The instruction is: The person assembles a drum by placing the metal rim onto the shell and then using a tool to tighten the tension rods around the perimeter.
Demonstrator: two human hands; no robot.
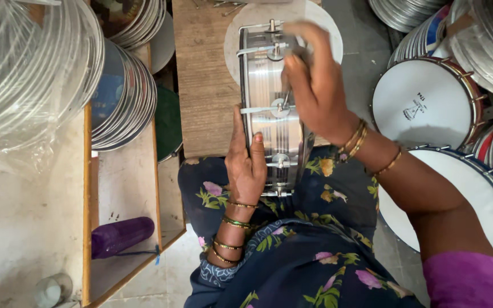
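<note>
1. On the near edge of the wooden board (203, 85), where it meets my lap, I see a small metal drum (272, 102) standing on its rim, its shiny side wall turned up to the camera.
2. I make out ribbed bands running along the drum's silvery shell, and several tuning rods with round lugs crossing it at intervals; a white round disc (320, 23) lies beneath its far end.
3. My left hand (246, 162) lies flat against the drum's near left side, fingers stretched along the rim and thumb resting on the shell, steadying it rather than gripping it.
4. My right hand (315, 85) comes over the drum from the right, fingers curled in a narrow pinch at a lug near the middle of the shell; I cannot tell whether they hold a small tool, as the fingertips are blurred.
5. The drum thus sits between both hands, its lower end touching the floral cloth (309, 251) over my knees.
6. Finished white-headed drums (423, 102) stand to the right, stacks of metal hoops (124, 97) on the shelf to the left, and a purple bottle (122, 235) lies near that shelf's front corner.
</note>
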